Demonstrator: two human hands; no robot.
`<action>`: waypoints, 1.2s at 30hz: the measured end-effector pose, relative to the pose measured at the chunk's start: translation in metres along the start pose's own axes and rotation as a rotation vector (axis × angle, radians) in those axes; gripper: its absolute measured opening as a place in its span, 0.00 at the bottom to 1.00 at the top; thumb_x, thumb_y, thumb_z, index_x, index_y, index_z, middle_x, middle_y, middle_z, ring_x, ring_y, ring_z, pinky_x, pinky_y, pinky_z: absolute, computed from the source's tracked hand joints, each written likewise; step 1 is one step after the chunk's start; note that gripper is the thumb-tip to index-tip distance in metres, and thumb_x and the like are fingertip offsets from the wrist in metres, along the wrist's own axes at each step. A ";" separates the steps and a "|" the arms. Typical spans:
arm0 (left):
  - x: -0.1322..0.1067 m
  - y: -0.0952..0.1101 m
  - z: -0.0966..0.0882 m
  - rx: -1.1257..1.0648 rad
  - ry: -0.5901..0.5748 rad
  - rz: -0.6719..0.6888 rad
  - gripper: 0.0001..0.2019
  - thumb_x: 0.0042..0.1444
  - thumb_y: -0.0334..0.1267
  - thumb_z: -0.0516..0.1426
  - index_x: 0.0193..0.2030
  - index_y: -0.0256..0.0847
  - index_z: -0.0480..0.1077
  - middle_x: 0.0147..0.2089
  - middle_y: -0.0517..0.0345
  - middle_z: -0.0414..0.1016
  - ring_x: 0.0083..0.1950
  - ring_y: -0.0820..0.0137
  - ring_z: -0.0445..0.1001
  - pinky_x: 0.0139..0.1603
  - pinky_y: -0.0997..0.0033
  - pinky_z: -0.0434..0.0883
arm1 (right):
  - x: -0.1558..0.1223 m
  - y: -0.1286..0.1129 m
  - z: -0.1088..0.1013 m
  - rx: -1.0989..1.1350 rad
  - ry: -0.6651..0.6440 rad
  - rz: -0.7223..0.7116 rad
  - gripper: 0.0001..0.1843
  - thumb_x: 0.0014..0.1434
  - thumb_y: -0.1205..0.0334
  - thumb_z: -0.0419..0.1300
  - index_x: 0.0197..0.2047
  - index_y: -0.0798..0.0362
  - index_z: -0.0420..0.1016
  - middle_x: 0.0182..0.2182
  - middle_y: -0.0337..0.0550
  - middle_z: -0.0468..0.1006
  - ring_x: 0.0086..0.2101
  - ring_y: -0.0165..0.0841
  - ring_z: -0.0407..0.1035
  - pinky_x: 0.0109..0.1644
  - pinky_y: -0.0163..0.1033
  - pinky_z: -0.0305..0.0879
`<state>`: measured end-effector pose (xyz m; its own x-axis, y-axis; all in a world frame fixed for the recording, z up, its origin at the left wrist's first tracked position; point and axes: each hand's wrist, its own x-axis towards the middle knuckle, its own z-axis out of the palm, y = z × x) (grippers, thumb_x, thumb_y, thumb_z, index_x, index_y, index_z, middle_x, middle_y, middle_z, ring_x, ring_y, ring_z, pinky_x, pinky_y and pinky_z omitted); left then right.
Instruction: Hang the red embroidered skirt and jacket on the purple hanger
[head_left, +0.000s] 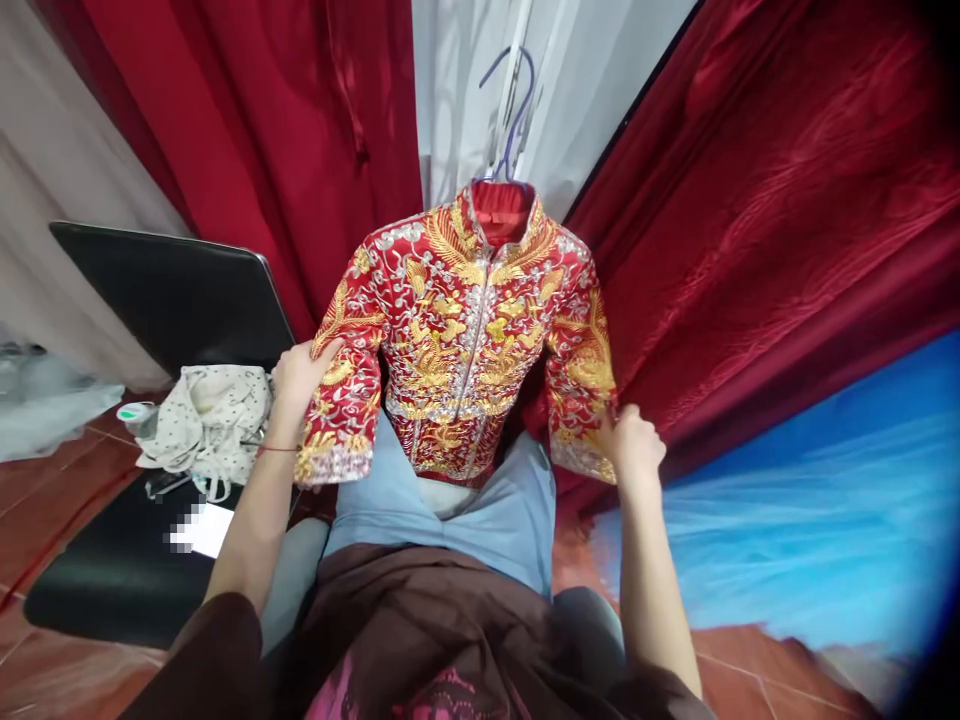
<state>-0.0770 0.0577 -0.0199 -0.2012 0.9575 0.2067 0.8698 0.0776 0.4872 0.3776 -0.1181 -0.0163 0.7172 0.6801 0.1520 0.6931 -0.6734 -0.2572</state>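
Observation:
In front of me a red jacket [465, 330] with gold and silver embroidery hangs upright on a purple wire hanger [516, 130]. Its stand collar is at the top, and a front closure runs down the middle. The lower hem rests by my knees in light blue trousers [435, 530]. My left hand [300, 385] is closed on the outer edge of the sleeve on the left, above its silver cuff. My right hand [634, 445] grips the other sleeve near its cuff. Both sleeves are held out from the body of the jacket.
At the left stands a black chair [112, 580] bearing a spotted cloth bag [217, 415] and a white paper or card [210, 530]. Clear plastic [52, 400] lies behind it. Red curtains [765, 200] hang around, and blue tulle fabric [825, 500] spreads at the right.

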 end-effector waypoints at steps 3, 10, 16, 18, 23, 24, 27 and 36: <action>0.003 -0.006 0.017 0.158 -0.056 -0.033 0.28 0.60 0.61 0.48 0.49 0.38 0.73 0.46 0.34 0.79 0.51 0.43 0.76 0.47 0.52 0.70 | -0.013 -0.018 0.011 -0.162 -0.025 0.013 0.22 0.64 0.60 0.50 0.55 0.70 0.66 0.39 0.70 0.77 0.42 0.53 0.77 0.43 0.50 0.69; 0.000 0.002 0.048 0.068 0.115 0.057 0.35 0.57 0.50 0.54 0.63 0.21 0.59 0.57 0.24 0.71 0.59 0.40 0.71 0.58 0.45 0.67 | -0.020 -0.091 0.031 0.077 0.282 -0.774 0.27 0.68 0.55 0.45 0.65 0.61 0.62 0.61 0.65 0.67 0.61 0.49 0.62 0.60 0.52 0.61; -0.011 0.018 0.074 -0.040 0.222 0.156 0.46 0.57 0.49 0.55 0.72 0.16 0.41 0.73 0.20 0.43 0.76 0.42 0.42 0.72 0.43 0.48 | 0.035 -0.199 0.060 0.007 0.348 -1.050 0.36 0.70 0.50 0.39 0.75 0.56 0.39 0.73 0.54 0.41 0.72 0.47 0.34 0.72 0.61 0.35; -0.015 0.022 0.081 -0.044 0.235 0.208 0.47 0.57 0.49 0.55 0.72 0.17 0.40 0.74 0.21 0.39 0.77 0.43 0.37 0.73 0.43 0.45 | 0.057 -0.227 0.067 0.020 0.334 -1.044 0.38 0.70 0.48 0.37 0.75 0.60 0.35 0.74 0.54 0.40 0.72 0.47 0.32 0.73 0.61 0.32; -0.023 0.027 0.094 -0.026 0.208 0.298 0.45 0.59 0.49 0.55 0.73 0.19 0.41 0.75 0.23 0.35 0.77 0.44 0.35 0.73 0.43 0.44 | 0.084 -0.245 0.095 0.068 0.320 -1.064 0.41 0.69 0.46 0.36 0.75 0.67 0.36 0.74 0.55 0.35 0.72 0.47 0.27 0.74 0.58 0.30; -0.025 0.028 0.096 -0.027 0.192 0.305 0.45 0.58 0.48 0.55 0.73 0.19 0.41 0.75 0.23 0.35 0.77 0.44 0.35 0.73 0.43 0.44 | 0.083 -0.240 0.104 0.066 0.303 -1.072 0.41 0.69 0.46 0.36 0.74 0.68 0.36 0.74 0.56 0.35 0.72 0.47 0.27 0.74 0.57 0.30; -0.032 0.034 0.104 -0.046 0.140 0.339 0.44 0.59 0.46 0.55 0.73 0.19 0.40 0.76 0.24 0.34 0.77 0.44 0.34 0.73 0.42 0.44 | 0.074 -0.218 0.135 0.026 0.194 -1.128 0.41 0.69 0.47 0.36 0.74 0.70 0.38 0.73 0.57 0.35 0.72 0.47 0.29 0.75 0.56 0.31; -0.045 0.044 0.108 -0.083 -0.070 0.847 0.37 0.62 0.42 0.52 0.75 0.36 0.44 0.78 0.39 0.34 0.78 0.54 0.32 0.73 0.46 0.51 | 0.055 -0.160 0.184 -0.097 -0.065 -1.426 0.38 0.65 0.58 0.46 0.72 0.72 0.47 0.72 0.62 0.46 0.71 0.45 0.40 0.74 0.51 0.42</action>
<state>0.0189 0.0481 -0.0993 0.5325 0.6987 0.4778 0.6783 -0.6899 0.2528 0.2928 0.0800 -0.1429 -0.5864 0.7905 0.1768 0.8099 0.5694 0.1408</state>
